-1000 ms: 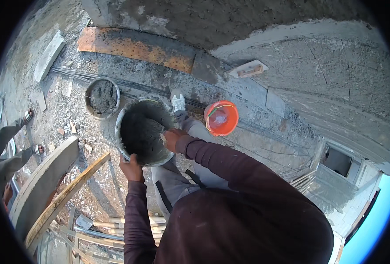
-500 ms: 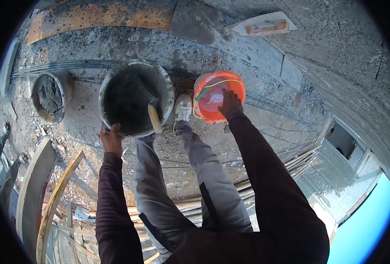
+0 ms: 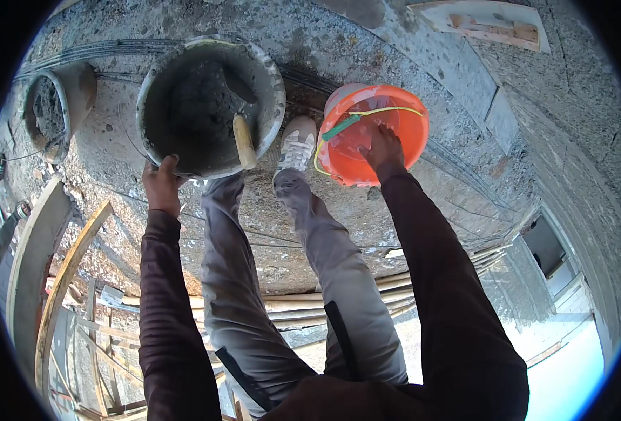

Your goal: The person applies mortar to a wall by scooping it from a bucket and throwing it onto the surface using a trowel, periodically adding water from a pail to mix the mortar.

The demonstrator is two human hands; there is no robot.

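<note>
My left hand [image 3: 163, 184] grips the near-left rim of a large grey bucket [image 3: 145, 102] with wet mortar inside. A trowel [image 3: 244, 140] with a wooden handle lies in that bucket. My right hand [image 3: 384, 147] reaches into an orange bucket [image 3: 412, 144] holding clear water, its fingers apart. The orange bucket's wire handle with a green grip [image 3: 342, 126] crosses over the opening beside my fingers. My shoe [image 3: 298, 144] stands between the two buckets.
A smaller mortar bucket [image 3: 79, 95] leans at the left. A float [image 3: 493, 24] lies at upper right. A curved concrete piece [image 3: 33, 245], a wooden board [image 3: 68, 274] and long poles [image 3: 286, 305] lie below. A rough wall [image 3: 570, 140] rises at right. Another person's legs [image 3: 5, 231] show at far left.
My right hand has let go of the trowel and moved right into the orange bucket. My left hand stays on the rim. The buckets appear higher in view.
</note>
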